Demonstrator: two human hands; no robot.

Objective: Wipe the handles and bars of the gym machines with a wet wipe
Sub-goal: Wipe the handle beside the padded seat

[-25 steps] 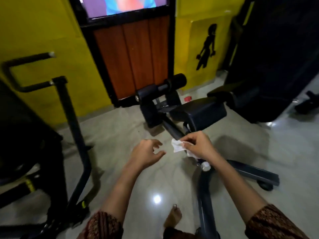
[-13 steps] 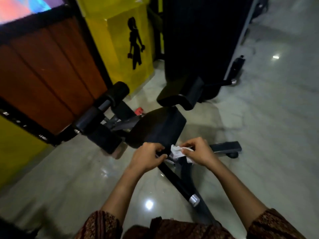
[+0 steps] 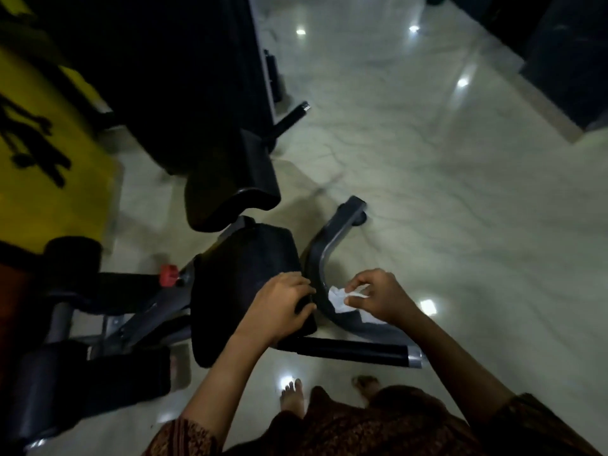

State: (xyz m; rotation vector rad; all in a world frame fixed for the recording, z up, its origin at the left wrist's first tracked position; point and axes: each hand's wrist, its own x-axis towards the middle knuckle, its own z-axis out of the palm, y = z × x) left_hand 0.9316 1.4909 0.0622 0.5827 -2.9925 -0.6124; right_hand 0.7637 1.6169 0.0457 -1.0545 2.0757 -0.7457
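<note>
— Pads in the way?
— Two black ones: the far pad (image 3: 230,199), and the near pad (image 3: 243,284), which hides part of the curved bar (image 3: 320,255). One red knob (image 3: 169,275), one black handle (image 3: 355,352).
— Grips?
— The right hand (image 3: 383,301) pinches the wet wipe (image 3: 339,299) against that bar. The left hand (image 3: 279,307) seemingly curls its grip over the near pad's edge.

Wide free room is found on the right, over the shiny pale stone floor (image 3: 444,199). The left side is blocked by a black padded seat (image 3: 243,274), black foam rollers (image 3: 72,258) and a tall black machine (image 3: 184,77). The middle is crossed by a curved grey metal bar (image 3: 319,255) and a black foam handle (image 3: 355,352), with narrow gaps left between.
</note>
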